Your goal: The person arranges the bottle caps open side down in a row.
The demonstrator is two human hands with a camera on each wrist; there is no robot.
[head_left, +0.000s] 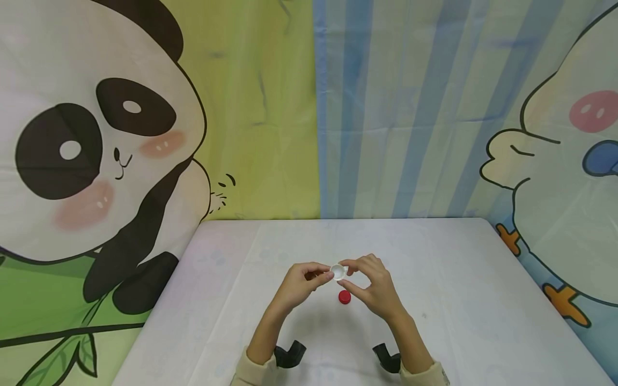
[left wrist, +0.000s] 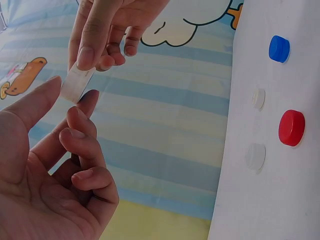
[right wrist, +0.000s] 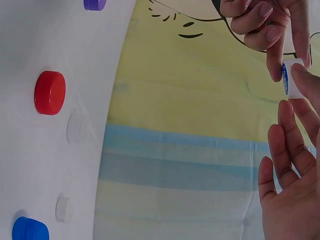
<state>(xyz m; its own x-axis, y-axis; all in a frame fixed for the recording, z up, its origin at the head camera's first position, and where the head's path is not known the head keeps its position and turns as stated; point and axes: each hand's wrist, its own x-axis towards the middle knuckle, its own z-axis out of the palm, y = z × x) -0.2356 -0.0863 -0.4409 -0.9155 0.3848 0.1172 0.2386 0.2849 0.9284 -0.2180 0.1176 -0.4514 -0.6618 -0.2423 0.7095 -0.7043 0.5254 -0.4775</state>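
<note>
Because the white cap [head_left: 338,272] is small and both hands share it, light fingertip pressure seems the best way to manage it: enough to prevent a slip, not so much that it shoots out sideways. One hand would do well to hold firm while the other shifts its fingers, so that a full pinch always secures the cap; any turning is probably easiest with the fingertips on the side wall. Working low over the desk [head_left: 458,295] would make a drop harmless, though a fallen cap might roll or knock the red cap [head_left: 344,297].

The left hand [head_left: 299,284] pinches the white cap between thumb and fingertip at one side; the right hand [head_left: 379,287] pinches it from the other side in like manner. Each grip is thus closed on it at the very tips, with the palms well apart from it. It is in the air above the desk, between the two hands, its hollow apparently facing up and its blue-marked face turned deskward.

The red cap is on the desk, just below the white one in the head view. The wrist views also show a blue cap [left wrist: 279,48] and two pale caps [left wrist: 256,156] near the red one; a purple cap [right wrist: 95,4] is partly cut off in the right wrist view.
</note>
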